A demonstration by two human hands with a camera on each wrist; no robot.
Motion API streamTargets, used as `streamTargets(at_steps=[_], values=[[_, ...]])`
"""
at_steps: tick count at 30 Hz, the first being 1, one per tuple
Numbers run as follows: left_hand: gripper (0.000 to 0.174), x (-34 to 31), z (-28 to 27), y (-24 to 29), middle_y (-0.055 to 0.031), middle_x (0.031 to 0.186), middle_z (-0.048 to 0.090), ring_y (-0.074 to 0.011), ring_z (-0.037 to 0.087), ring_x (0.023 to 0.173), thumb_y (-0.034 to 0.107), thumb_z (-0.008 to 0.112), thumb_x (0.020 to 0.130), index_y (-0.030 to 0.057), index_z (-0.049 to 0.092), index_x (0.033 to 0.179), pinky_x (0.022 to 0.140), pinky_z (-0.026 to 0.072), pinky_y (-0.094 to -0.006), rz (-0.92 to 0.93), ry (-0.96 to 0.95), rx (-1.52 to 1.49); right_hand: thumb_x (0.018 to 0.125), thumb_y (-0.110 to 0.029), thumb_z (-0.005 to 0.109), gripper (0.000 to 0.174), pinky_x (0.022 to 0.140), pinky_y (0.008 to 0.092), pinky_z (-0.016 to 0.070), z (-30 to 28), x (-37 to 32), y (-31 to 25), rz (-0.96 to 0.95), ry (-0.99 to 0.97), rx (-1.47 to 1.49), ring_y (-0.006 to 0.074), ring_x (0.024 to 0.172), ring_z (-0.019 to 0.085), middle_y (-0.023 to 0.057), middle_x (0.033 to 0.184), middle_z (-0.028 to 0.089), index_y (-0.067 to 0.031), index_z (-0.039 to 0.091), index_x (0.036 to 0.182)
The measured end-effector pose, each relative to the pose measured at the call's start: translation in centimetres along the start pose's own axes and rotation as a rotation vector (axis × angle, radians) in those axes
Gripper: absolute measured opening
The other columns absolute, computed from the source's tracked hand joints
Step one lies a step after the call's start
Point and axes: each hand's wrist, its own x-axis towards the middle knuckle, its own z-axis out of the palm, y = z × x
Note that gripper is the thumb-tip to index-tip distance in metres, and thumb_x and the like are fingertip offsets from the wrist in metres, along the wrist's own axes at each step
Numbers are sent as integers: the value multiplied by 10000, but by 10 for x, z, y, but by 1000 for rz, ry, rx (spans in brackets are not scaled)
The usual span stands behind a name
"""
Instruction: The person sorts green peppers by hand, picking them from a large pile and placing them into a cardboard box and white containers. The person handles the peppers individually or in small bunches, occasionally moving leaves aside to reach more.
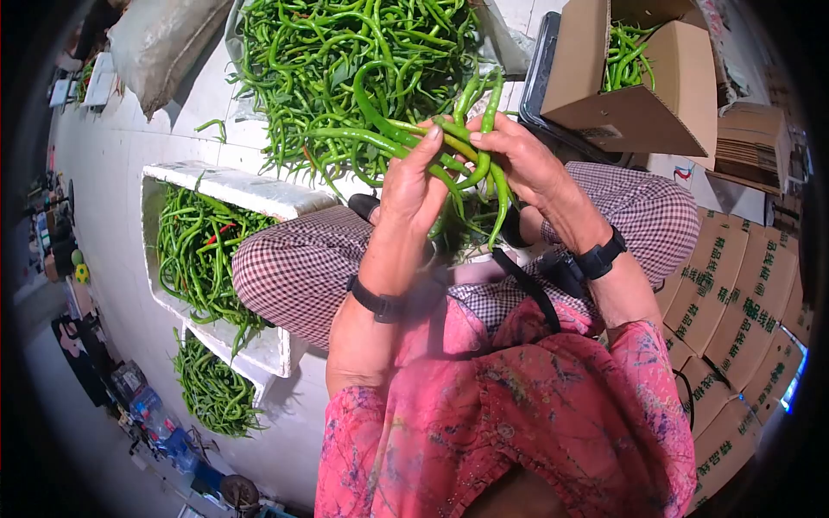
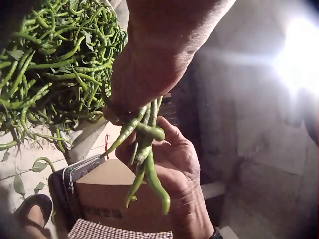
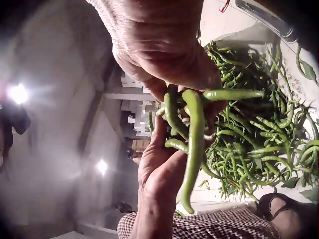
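Both hands meet in front of the lap over a small bunch of long green chili peppers (image 1: 495,173). My left hand (image 1: 413,186) grips several of them, their curved ends sticking out toward the big pile. Thumb and fingers of my right hand (image 1: 525,160) pinch others in the same bunch. In the left wrist view, pepper tips (image 2: 157,184) hang down before the right palm (image 2: 174,159). From the right wrist, a thick pepper (image 3: 194,149) crosses in front of the left hand (image 3: 162,172). Overlapping fingers hide part of the bunch.
A large pile of green chili peppers (image 1: 345,52) lies just beyond the hands. On the left stands a white foam box (image 1: 281,350) of peppers, with a smaller heap (image 1: 211,393) behind it. An open cardboard box (image 1: 639,121) with some peppers stands right, near stacked printed cartons (image 1: 725,293).
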Motion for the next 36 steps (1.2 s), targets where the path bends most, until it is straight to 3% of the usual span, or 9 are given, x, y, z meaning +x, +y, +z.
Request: streamTargets(at_steps=[11,13,16,18,21,23,29,32,36], values=[[269,-7,12,1,-134,1092,613,-212,600,949,102,617,899,-25,568,1131,803,523,-341,38,-22,102,905,-47,546,303,888,289,522,-1,3,-5,76,-54,197,181,958,629,131,1100,594,59,497,1185],[270,-7,10,2,-138,1112,610,-216,597,970,105,613,902,-28,567,1133,833,517,-348,48,-1,66,897,-38,548,293,898,288,516,-5,4,-10,108,-135,246,185,967,630,139,1092,605,60,516,1171],[254,-2,1,6,-131,1128,616,-252,584,1070,112,617,902,5,579,1130,913,486,-374,-6,-118,-23,879,-25,551,171,805,273,548,-13,8,-8,121,-6,285,174,876,646,116,964,628,57,573,1028],[260,-2,1,7,-156,1193,587,-298,529,1170,121,601,912,16,551,1145,960,461,-395,17,-6,-154,876,-24,557,159,789,268,545,-19,9,-12,66,37,227,167,859,641,108,932,623,50,570,1016],[273,-7,9,12,-171,1214,565,-313,541,1144,159,564,939,20,511,1168,967,450,-437,85,129,-121,872,-28,565,189,771,284,528,-18,3,-21,31,73,128,156,839,624,95,909,616,30,548,1051],[308,-7,7,13,-172,1256,535,-320,521,1174,159,558,943,22,479,1207,967,448,-426,113,135,-109,867,-36,574,229,789,318,520,-13,-3,-22,12,-55,176,175,835,624,97,913,615,13,530,1086],[309,-2,-3,33,-193,1237,537,-344,517,1170,127,540,947,-3,459,1216,987,443,-452,241,180,-164,885,-57,573,240,597,232,452,2,-30,-34,44,-141,74,83,633,508,30,801,524,-26,491,1108],[322,-7,5,33,-198,1218,547,-351,518,1168,127,544,945,-6,451,1223,1004,431,-465,234,159,-150,918,-64,564,82,419,142,294,-16,-24,-31,111,36,300,9,526,349,-31,727,433,-19,515,965],[313,-10,12,36,-194,1202,557,-346,525,1161,132,550,942,-4,463,1210,1006,428,-467,226,130,-164,904,-71,594,109,410,140,288,-19,-20,-28,103,36,322,1,533,365,-39,730,448,-15,527,968]])
